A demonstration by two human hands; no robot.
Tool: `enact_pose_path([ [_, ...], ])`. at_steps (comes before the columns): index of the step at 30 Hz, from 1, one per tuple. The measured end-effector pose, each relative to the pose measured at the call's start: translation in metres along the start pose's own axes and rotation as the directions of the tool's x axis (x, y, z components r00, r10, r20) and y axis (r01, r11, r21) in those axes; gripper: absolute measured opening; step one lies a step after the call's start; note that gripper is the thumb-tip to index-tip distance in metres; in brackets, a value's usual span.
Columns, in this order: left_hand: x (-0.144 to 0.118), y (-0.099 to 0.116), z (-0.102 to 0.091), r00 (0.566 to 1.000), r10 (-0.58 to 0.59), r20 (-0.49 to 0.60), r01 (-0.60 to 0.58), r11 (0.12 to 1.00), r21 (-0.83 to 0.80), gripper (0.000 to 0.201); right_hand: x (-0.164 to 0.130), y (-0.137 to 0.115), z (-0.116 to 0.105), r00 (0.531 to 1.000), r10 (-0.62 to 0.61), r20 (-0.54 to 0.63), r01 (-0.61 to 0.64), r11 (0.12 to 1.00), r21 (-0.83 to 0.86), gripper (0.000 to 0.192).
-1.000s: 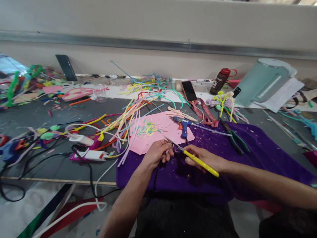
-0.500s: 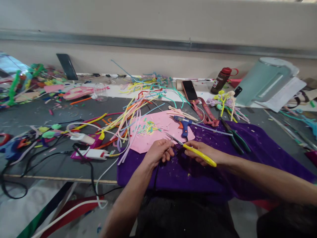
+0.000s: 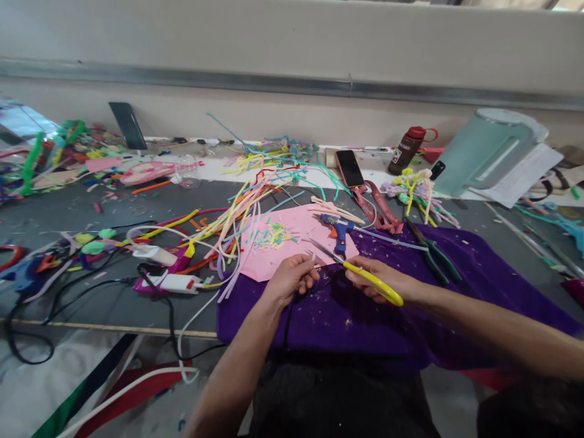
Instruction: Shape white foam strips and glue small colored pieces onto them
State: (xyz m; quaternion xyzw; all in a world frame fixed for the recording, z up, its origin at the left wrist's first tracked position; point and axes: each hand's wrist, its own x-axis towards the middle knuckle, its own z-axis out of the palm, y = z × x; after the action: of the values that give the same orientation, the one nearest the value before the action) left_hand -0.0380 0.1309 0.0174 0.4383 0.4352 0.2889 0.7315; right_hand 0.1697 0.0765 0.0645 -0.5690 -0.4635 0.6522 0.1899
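My left hand [image 3: 291,278] pinches a small pale strip piece between thumb and fingers, just above the purple cloth [image 3: 479,286]. My right hand [image 3: 382,281] grips yellow-handled scissors [image 3: 370,281], whose blades point left toward that small piece. Both hands hover at the edge of a pink sheet [image 3: 292,240] sprinkled with tiny coloured cuttings. A blue glue gun [image 3: 338,230] lies on the sheet just beyond the scissor tips.
A heap of coloured strips [image 3: 246,207] sprawls to the left of the sheet. Green-handled pliers [image 3: 431,254] lie on the cloth. A phone [image 3: 349,168], brown bottle [image 3: 406,149], teal kettle [image 3: 488,149], white chargers and black cables [image 3: 168,283] crowd the table.
The scissors have shifted slightly up and left toward the piece in my left hand. My left hand has barely moved.
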Motion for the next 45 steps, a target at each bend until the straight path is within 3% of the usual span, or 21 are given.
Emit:
enact_pose_path([
  [5, -0.001, 0.001, -0.001, 0.999, -0.025, 0.028, 0.026, 0.999, -0.041, 0.026, -0.011, 0.003, 0.005, 0.997, -0.065, 0.048, 0.07, 0.99, -0.126, 0.042],
  [12, -0.002, 0.001, 0.0, 0.998, -0.054, 0.03, 0.055, 0.998, -0.015, 0.02, -0.005, 0.005, 0.012, 0.989, -0.134, 0.067, 0.146, 0.96, -0.241, 0.04],
  [17, -0.002, 0.002, 0.002, 0.998, -0.063, 0.026, 0.063, 0.998, -0.008, 0.018, -0.002, 0.002, 0.015, 0.993, -0.091, 0.075, 0.1, 0.986, -0.133, 0.031],
  [20, -0.002, 0.002, 0.004, 0.998, -0.058, 0.013, 0.057, 0.997, 0.047, 0.017, 0.002, 0.003, 0.015, 0.998, -0.01, 0.063, 0.012, 0.999, -0.041, 0.024],
  [26, 0.001, -0.001, 0.008, 0.999, -0.04, -0.022, 0.042, 0.99, 0.132, 0.016, 0.014, 0.002, 0.011, 0.994, 0.097, 0.047, -0.096, 0.995, -0.011, 0.023],
  [39, 0.004, -0.005, 0.009, 0.999, -0.025, -0.039, 0.034, 0.971, 0.236, 0.02, 0.01, 0.01, 0.002, 1.0, -0.001, 0.027, 0.003, 0.998, -0.07, 0.035],
  [45, -0.002, -0.005, 0.01, 1.0, 0.002, -0.029, 0.005, 0.969, 0.247, 0.021, -0.007, 0.002, -0.002, 0.999, 0.016, 0.028, -0.017, 0.999, 0.036, 0.042],
])
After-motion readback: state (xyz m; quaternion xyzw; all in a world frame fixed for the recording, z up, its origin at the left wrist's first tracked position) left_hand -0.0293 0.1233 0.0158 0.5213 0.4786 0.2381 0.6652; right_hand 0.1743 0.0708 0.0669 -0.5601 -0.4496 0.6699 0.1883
